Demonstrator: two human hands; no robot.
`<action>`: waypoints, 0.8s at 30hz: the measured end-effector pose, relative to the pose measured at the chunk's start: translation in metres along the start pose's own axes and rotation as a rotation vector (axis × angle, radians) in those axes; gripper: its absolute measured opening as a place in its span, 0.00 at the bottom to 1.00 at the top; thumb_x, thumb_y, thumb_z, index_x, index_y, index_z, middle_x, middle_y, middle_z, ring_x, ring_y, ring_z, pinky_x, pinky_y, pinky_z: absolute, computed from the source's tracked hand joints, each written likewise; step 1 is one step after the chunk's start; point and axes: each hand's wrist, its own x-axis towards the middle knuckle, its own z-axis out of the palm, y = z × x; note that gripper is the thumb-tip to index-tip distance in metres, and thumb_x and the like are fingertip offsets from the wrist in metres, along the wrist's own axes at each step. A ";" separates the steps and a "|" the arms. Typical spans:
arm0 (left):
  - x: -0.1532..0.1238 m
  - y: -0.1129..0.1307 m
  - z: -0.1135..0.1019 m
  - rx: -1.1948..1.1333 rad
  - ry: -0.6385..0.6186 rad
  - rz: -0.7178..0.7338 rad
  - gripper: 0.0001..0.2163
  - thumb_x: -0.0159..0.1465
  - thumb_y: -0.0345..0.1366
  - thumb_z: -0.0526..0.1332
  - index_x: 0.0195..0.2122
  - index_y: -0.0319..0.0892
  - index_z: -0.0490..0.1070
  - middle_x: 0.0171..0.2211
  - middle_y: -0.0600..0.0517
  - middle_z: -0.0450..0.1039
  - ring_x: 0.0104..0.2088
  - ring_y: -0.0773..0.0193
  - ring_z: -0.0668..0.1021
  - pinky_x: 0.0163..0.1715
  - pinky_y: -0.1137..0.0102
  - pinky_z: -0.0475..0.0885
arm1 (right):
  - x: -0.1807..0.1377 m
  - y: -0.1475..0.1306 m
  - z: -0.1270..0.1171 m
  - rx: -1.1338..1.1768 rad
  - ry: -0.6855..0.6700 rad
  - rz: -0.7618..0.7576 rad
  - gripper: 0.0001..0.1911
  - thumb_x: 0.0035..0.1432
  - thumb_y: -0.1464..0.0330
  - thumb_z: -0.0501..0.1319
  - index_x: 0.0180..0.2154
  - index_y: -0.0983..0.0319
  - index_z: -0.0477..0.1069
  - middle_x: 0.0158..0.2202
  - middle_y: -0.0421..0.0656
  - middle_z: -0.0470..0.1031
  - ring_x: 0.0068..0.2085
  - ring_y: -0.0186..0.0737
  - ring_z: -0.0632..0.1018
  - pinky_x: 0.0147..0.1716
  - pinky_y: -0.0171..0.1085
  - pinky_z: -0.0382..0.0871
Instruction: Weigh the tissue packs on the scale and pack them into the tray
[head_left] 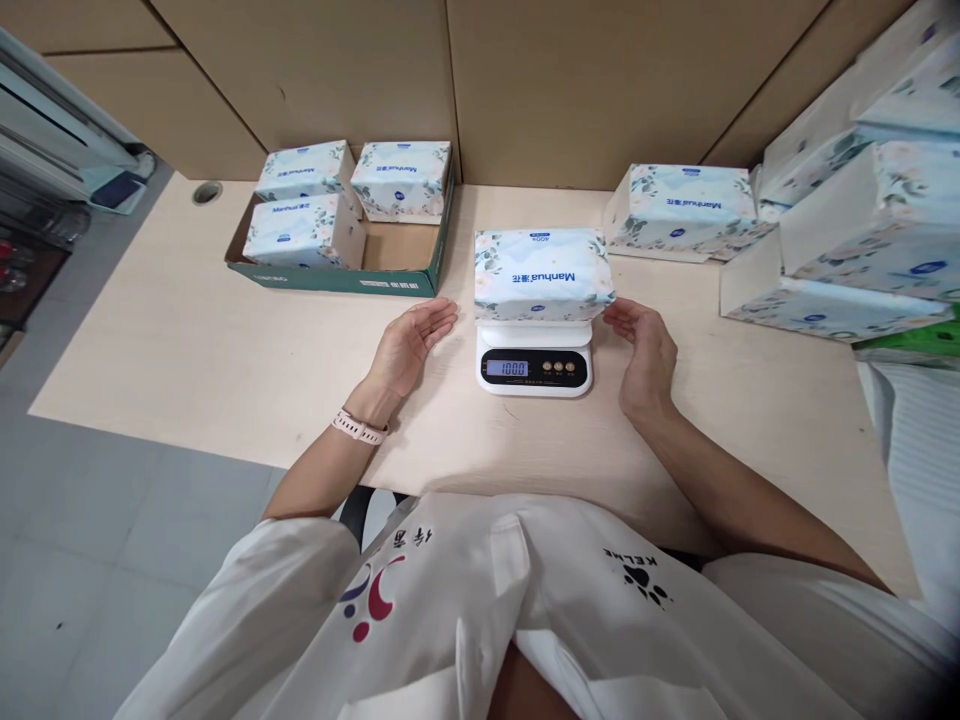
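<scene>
A tissue pack (544, 275) with a floral print lies on a white kitchen scale (535, 386), whose lit display shows digits that look like 100.0. My left hand (412, 340), with a pale watch band on the wrist, hovers to the left of the scale, fingers stretched out and holding nothing. On the other side, my right hand (646, 350) is beside the pack's lower right corner. Its fingers are extended, with the tips at or very near the wrapper; whether they touch it I cannot tell. Neither hand grips the pack.
At the back left, a green-sided open carton (322, 279) holds three similar packs. One more pack (682, 208) sits right of the scale, by a pile of tissue packs (874, 225) on the right. A tan panel (570, 90) borders the table (187, 350) behind.
</scene>
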 end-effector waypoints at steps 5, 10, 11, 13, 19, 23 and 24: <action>0.000 0.000 0.000 0.000 -0.014 0.002 0.13 0.62 0.40 0.66 0.44 0.41 0.83 0.51 0.43 0.86 0.62 0.50 0.83 0.75 0.53 0.67 | 0.000 0.002 -0.001 0.009 -0.011 -0.001 0.30 0.71 0.43 0.55 0.51 0.60 0.81 0.52 0.52 0.85 0.55 0.52 0.84 0.65 0.60 0.75; 0.000 -0.002 -0.001 -0.015 -0.036 0.013 0.13 0.60 0.40 0.69 0.43 0.40 0.84 0.49 0.44 0.87 0.59 0.52 0.84 0.73 0.55 0.69 | 0.000 0.002 -0.001 0.016 -0.017 0.002 0.29 0.71 0.43 0.56 0.50 0.58 0.82 0.52 0.50 0.85 0.55 0.51 0.84 0.65 0.58 0.75; 0.001 -0.002 -0.002 -0.021 -0.036 0.013 0.14 0.59 0.40 0.70 0.43 0.40 0.84 0.48 0.45 0.87 0.58 0.52 0.85 0.73 0.55 0.69 | 0.000 0.002 -0.001 0.018 -0.017 0.004 0.30 0.71 0.42 0.56 0.49 0.58 0.82 0.52 0.48 0.86 0.55 0.50 0.84 0.64 0.57 0.76; 0.002 -0.002 -0.002 -0.025 -0.036 0.010 0.14 0.58 0.40 0.70 0.44 0.40 0.84 0.48 0.45 0.87 0.57 0.53 0.85 0.72 0.55 0.69 | -0.001 0.001 -0.001 0.023 -0.016 0.005 0.30 0.70 0.41 0.56 0.48 0.58 0.82 0.50 0.46 0.86 0.54 0.48 0.85 0.64 0.55 0.77; 0.003 -0.002 -0.003 -0.006 -0.037 0.000 0.13 0.60 0.40 0.69 0.44 0.40 0.83 0.49 0.43 0.87 0.59 0.52 0.84 0.72 0.55 0.69 | 0.000 0.000 0.002 0.036 0.001 -0.009 0.28 0.70 0.43 0.57 0.46 0.58 0.83 0.49 0.46 0.87 0.52 0.47 0.85 0.62 0.54 0.78; 0.003 -0.003 -0.004 -0.016 -0.050 0.013 0.12 0.60 0.39 0.69 0.43 0.40 0.84 0.48 0.44 0.87 0.57 0.53 0.85 0.72 0.55 0.69 | 0.001 0.002 0.002 0.022 0.008 -0.016 0.27 0.70 0.44 0.58 0.47 0.58 0.83 0.49 0.48 0.86 0.50 0.49 0.85 0.60 0.56 0.79; 0.003 -0.003 -0.004 -0.019 -0.052 0.015 0.12 0.60 0.39 0.69 0.43 0.40 0.84 0.48 0.44 0.87 0.56 0.53 0.85 0.72 0.55 0.69 | 0.001 0.003 0.001 0.016 0.004 -0.019 0.27 0.71 0.44 0.57 0.48 0.58 0.83 0.49 0.49 0.86 0.50 0.50 0.85 0.60 0.57 0.78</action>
